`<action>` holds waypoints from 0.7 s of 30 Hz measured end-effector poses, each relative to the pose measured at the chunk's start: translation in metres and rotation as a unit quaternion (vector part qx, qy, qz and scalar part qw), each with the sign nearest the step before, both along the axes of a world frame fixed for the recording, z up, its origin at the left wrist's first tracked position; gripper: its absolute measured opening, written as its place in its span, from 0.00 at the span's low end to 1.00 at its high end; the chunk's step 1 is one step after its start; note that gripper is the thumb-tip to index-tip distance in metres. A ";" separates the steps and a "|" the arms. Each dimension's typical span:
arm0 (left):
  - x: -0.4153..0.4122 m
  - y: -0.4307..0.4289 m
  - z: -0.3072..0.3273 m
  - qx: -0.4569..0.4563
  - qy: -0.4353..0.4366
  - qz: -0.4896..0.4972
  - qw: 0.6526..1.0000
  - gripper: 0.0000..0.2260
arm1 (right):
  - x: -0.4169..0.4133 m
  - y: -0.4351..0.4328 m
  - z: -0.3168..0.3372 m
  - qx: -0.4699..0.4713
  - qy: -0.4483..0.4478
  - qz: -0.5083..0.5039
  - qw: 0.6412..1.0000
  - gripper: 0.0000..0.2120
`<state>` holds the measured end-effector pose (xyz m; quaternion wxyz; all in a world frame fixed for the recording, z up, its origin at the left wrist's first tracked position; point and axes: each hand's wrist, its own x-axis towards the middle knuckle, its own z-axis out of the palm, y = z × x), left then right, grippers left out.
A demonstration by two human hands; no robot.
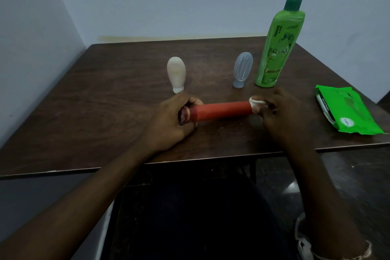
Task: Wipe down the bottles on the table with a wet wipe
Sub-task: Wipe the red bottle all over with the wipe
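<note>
A red cylindrical bottle (pixel 221 111) lies sideways above the dark wooden table (pixel 105 116). My left hand (pixel 171 120) grips its left, capped end. My right hand (pixel 282 112) pinches a crumpled white wet wipe (pixel 256 101) against the bottle's right end. Behind stand a cream squeeze bottle (pixel 176 74) upside down on its cap, a translucent blue-grey bottle (pixel 242 69) also on its cap, and a tall green pump bottle (pixel 276 48).
A green pack of wet wipes (pixel 348 110) lies flat at the table's right edge. Walls close in behind and to the left of the table. The front edge of the table runs just under my forearms.
</note>
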<state>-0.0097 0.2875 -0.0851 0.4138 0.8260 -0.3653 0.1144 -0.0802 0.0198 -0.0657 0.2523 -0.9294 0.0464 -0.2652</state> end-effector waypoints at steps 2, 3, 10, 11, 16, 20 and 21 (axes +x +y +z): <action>0.001 0.001 -0.001 -0.003 -0.005 0.005 1.000 0.20 | -0.001 -0.002 -0.002 -0.004 0.009 0.010 1.000 0.13; 0.001 0.001 -0.001 -0.002 -0.005 0.007 1.000 0.19 | -0.002 -0.002 -0.003 0.002 0.005 0.017 1.000 0.13; -0.001 -0.002 -0.001 0.011 0.005 0.012 1.000 0.20 | 0.000 0.030 0.002 0.032 -0.045 0.074 0.996 0.11; -0.001 -0.002 -0.001 0.015 0.006 0.015 1.000 0.20 | 0.000 0.040 0.003 0.033 -0.051 0.088 0.994 0.11; -0.004 -0.002 -0.001 0.005 0.006 0.014 1.000 0.18 | -0.001 0.090 0.011 -0.010 -0.049 0.164 0.985 0.10; -0.002 0.000 -0.005 -0.011 0.016 0.013 1.000 0.20 | -0.003 0.106 0.010 -0.012 -0.067 0.216 0.974 0.07; -0.001 0.000 -0.005 -0.014 0.022 0.013 1.000 0.21 | -0.004 0.106 0.008 -0.011 -0.074 0.216 0.973 0.07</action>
